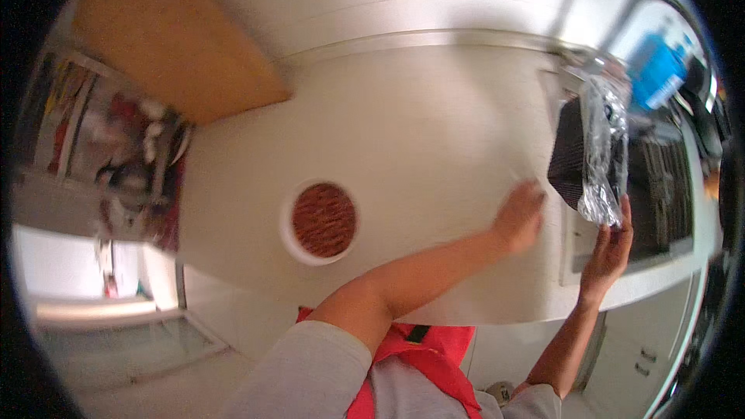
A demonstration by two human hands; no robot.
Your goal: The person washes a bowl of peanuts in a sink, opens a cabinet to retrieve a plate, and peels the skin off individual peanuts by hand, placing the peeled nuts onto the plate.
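My right hand (608, 253) grips the near end of a stack of black ribbed containers (567, 157) in a clear plastic wrapper (602, 145). The stack is held up over the left edge of the sink. My left hand (520, 218) is motion-blurred just left of the stack, fingers bent, with a visible gap to the wrapper; whether it holds anything is unclear. Further left on the pale countertop (407, 145) stands a round white bowl (289, 238). Reddish-brown food (323, 220), possibly minced meat, fills it.
A sink (657, 186) lies at the right, with a blue packet or bottle (657, 70) behind it. An orange-brown panel (174, 41) juts over the back left of the counter. Cluttered shelves (122, 134) stand at far left. White cabinet doors (628, 349) sit below the counter.
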